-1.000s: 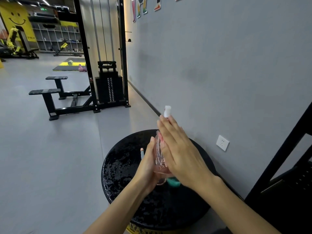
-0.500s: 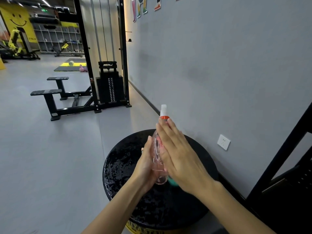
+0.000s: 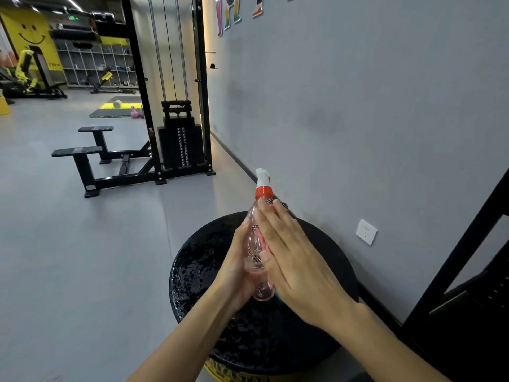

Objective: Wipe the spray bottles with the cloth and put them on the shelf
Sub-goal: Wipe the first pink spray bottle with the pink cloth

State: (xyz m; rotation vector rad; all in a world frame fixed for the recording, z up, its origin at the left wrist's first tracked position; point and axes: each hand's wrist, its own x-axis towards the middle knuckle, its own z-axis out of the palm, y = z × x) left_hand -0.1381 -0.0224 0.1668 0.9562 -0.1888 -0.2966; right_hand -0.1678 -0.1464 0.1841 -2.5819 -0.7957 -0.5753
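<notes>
A clear pinkish spray bottle [image 3: 254,244] with a red collar and a white nozzle stands upright between my hands, above a round black top [image 3: 198,268]. My left hand [image 3: 237,271] grips its left side and base. Flat against the bottle's right side lies my right hand [image 3: 296,266], pressing a cloth [image 3: 271,201] to it. Only checkered edges of the cloth show at my fingertips; the rest is hidden under the palm. A black shelf frame [image 3: 468,307] stands at the far right.
The grey wall with a white socket [image 3: 366,232] runs close behind the round top. A black cable machine [image 3: 179,144] and two low benches [image 3: 80,153] stand further back on the left. Grey floor lies open to the left.
The bottle has come up between my hands, so its red collar and nozzle now stand above my fingertips. My right hand with the cloth has slid down its side.
</notes>
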